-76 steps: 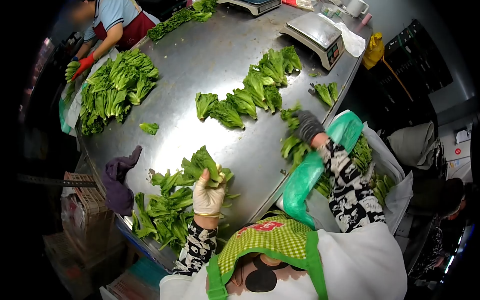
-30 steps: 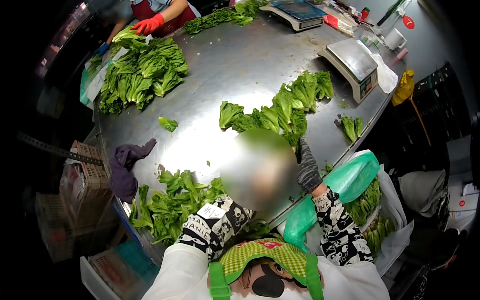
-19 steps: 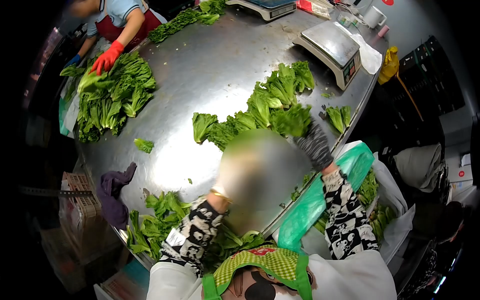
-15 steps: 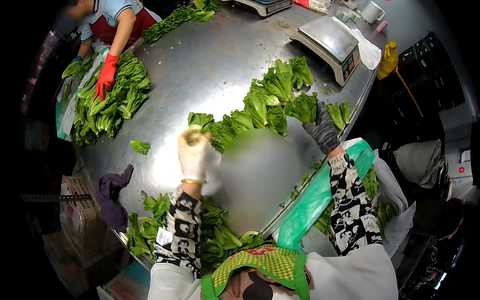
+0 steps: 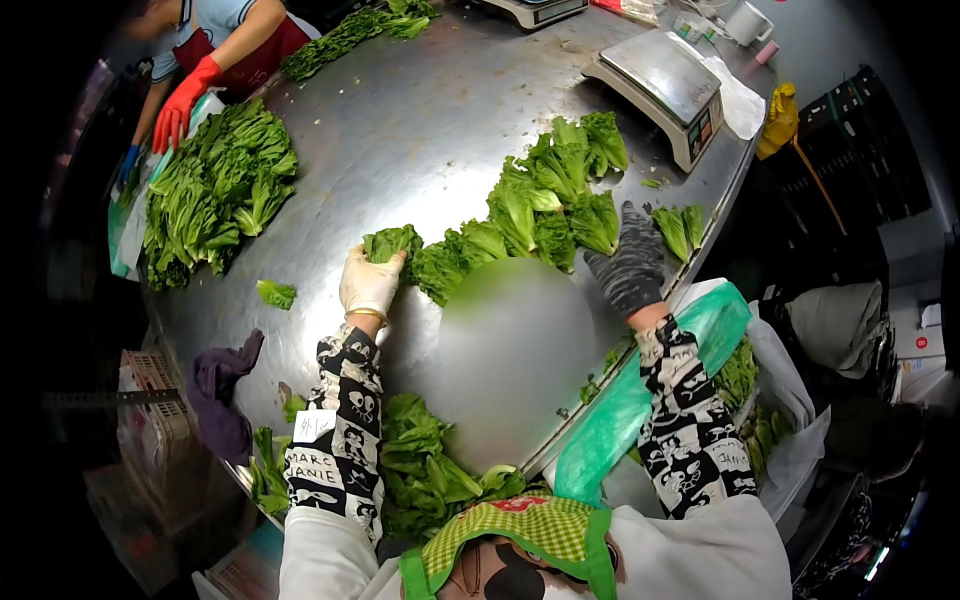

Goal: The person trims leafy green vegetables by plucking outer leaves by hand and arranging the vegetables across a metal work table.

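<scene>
My left hand (image 5: 369, 283), in a white glove, has its fingers and thumb around the lower end of a lettuce head (image 5: 393, 241) at the left end of a row of lettuce (image 5: 515, 205). In a dark grey glove, my right hand (image 5: 630, 262) lies with fingers stretched out beside a lettuce head (image 5: 596, 222) in the row; whether it presses on it I cannot tell. Just right of that hand are small lettuce heads (image 5: 680, 230). A blurred round patch hides part of the table in front of me.
The metal table (image 5: 350, 130) carries a scale (image 5: 660, 85), a large lettuce pile (image 5: 220, 185), a loose leaf (image 5: 276, 293) and a purple cloth (image 5: 225, 390). More lettuce (image 5: 425, 465) lies near my body. Green plastic (image 5: 640, 390) hangs at the right edge. A co-worker's red glove (image 5: 185, 105) is upper left.
My left hand has shifted slightly left, and its lettuce shows more clearly. My right hand has come down and left. The co-worker's red glove has moved off the pile, up and left.
</scene>
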{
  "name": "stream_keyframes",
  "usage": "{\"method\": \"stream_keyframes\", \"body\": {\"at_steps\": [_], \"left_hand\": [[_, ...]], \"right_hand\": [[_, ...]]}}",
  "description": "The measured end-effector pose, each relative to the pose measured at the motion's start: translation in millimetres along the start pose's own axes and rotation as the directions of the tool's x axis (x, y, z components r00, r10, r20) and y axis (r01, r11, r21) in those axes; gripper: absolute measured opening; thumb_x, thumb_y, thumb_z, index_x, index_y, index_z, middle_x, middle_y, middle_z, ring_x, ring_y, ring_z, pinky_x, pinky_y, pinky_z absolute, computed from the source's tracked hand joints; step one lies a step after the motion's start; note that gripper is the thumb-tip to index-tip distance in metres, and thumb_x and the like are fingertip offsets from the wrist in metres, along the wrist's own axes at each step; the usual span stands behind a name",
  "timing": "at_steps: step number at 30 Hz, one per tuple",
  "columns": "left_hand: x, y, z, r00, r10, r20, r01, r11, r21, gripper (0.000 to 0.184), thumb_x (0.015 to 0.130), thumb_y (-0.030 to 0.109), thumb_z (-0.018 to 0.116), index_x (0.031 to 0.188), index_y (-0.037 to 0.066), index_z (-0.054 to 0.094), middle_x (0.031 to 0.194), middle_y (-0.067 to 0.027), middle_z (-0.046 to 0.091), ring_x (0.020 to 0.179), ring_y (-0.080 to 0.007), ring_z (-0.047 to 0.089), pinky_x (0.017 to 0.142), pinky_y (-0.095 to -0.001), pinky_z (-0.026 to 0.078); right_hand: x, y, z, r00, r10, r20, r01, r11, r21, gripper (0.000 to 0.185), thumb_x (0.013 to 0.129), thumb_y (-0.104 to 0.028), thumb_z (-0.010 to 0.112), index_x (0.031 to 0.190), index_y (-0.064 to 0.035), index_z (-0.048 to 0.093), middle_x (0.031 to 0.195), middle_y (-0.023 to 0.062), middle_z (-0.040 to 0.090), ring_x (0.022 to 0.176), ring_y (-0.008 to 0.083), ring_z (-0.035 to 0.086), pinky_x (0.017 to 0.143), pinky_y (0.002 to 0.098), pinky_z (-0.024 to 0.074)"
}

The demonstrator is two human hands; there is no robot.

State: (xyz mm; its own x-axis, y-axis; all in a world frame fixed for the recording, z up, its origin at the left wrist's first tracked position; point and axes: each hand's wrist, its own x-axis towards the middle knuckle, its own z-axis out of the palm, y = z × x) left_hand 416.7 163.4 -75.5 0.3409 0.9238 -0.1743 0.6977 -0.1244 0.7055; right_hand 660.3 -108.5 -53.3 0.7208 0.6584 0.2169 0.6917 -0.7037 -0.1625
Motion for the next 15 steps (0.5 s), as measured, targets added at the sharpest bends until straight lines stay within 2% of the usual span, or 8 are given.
{"method": "stream_keyframes", "body": {"at_steps": [1,4,6,7,10,11,14,15], "left_hand": [[3,-9,3,1.0,-0.002,-0.019,0.001,0.999,-0.051,0.059,0.071,0.039,0.077,0.111,-0.002,0.061,0.097,-0.0169,0.069,0.089,-0.027,0.067,0.081,-0.0327,0.05],[13,-28,12,0.997,-0.058,-0.06,0.035,0.945,-0.325,0.049,0.075,0.031,0.075,0.107,-0.003,0.06,0.094,-0.0146,0.069,0.082,-0.0232,0.067,0.074,-0.0303,0.052],[6,-31,6,0.995,-0.096,-0.017,0.069,0.817,-0.573,0.044,0.077,0.027,0.074,0.105,-0.004,0.059,0.092,-0.0137,0.068,0.078,-0.0213,0.067,0.07,-0.0293,0.052],[-5,-22,-4,0.992,-0.119,0.031,0.113,0.794,-0.597,0.039,0.08,0.021,0.073,0.106,-0.004,0.057,0.09,-0.0127,0.066,0.073,-0.0192,0.066,0.062,-0.0271,0.052],[-25,-23,-23,0.954,-0.217,0.205,0.298,0.727,-0.619,0.039,0.08,0.02,0.071,0.108,-0.002,0.055,0.091,-0.0128,0.066,0.072,-0.0193,0.066,0.057,-0.0265,0.05],[-40,-16,-34,0.95,-0.126,0.287,0.299,0.637,-0.71,0.037,0.082,0.02,0.069,0.109,0.0,0.054,0.093,-0.0126,0.066,0.07,-0.0199,0.066,0.054,-0.0263,0.049],[-67,-27,-48,0.942,-0.08,0.327,0.322,0.493,-0.808,0.042,0.084,0.024,0.067,0.115,-0.001,0.053,0.103,-0.013,0.065,0.078,-0.0222,0.066,0.063,-0.0263,0.054],[-75,-33,-55,0.928,-0.093,0.36,0.359,0.476,-0.803,0.045,0.084,0.025,0.068,0.118,-0.001,0.052,0.109,-0.013,0.062,0.087,-0.0234,0.065,0.072,-0.0309,0.056]], "right_hand": [[-8,-7,7,0.997,-0.053,-0.053,0.059,0.992,0.108,0.088,0.072,-0.034,0.075,0.139,0.0029,0.033,0.131,0.0229,0.049,0.122,0.0377,0.045,0.106,0.0457,0.0315],[-5,-51,-10,0.934,0.048,0.354,-0.102,0.985,0.138,0.084,0.073,-0.031,0.074,0.139,0.001,0.034,0.128,0.0231,0.051,0.119,0.0372,0.048,0.104,0.0456,0.0335],[0,-55,9,0.924,0.076,0.374,-0.099,0.994,0.044,0.079,0.074,-0.027,0.071,0.139,-0.0008,0.035,0.126,0.0236,0.052,0.118,0.0375,0.049,0.104,0.0447,0.0346],[1,-54,22,0.919,0.091,0.384,-0.098,0.995,-0.002,0.076,0.075,-0.024,0.07,0.139,-0.0017,0.036,0.126,0.0239,0.052,0.117,0.0376,0.05,0.104,0.0443,0.0351],[1,-28,55,0.939,0.079,0.335,-0.142,0.976,0.168,0.069,0.076,-0.018,0.064,0.139,-0.004,0.038,0.123,0.0248,0.054,0.115,0.0383,0.052,0.103,0.0443,0.0367],[-7,-20,48,0.965,0.014,0.263,-0.08,0.967,0.243,0.067,0.076,-0.013,0.061,0.139,-0.0065,0.038,0.121,0.024,0.056,0.113,0.0382,0.053,0.102,0.0454,0.0377],[-11,-5,15,0.954,0.002,0.301,-0.022,0.998,0.065,0.068,0.076,-0.013,0.061,0.14,-0.0094,0.038,0.12,0.0222,0.058,0.112,0.0376,0.054,0.1,0.0445,0.0387],[-11,-13,-9,0.914,0.088,0.396,-0.076,0.996,-0.047,0.07,0.075,-0.017,0.064,0.141,-0.012,0.038,0.127,0.0192,0.054,0.118,0.0374,0.05,0.102,0.0457,0.0366]]}}
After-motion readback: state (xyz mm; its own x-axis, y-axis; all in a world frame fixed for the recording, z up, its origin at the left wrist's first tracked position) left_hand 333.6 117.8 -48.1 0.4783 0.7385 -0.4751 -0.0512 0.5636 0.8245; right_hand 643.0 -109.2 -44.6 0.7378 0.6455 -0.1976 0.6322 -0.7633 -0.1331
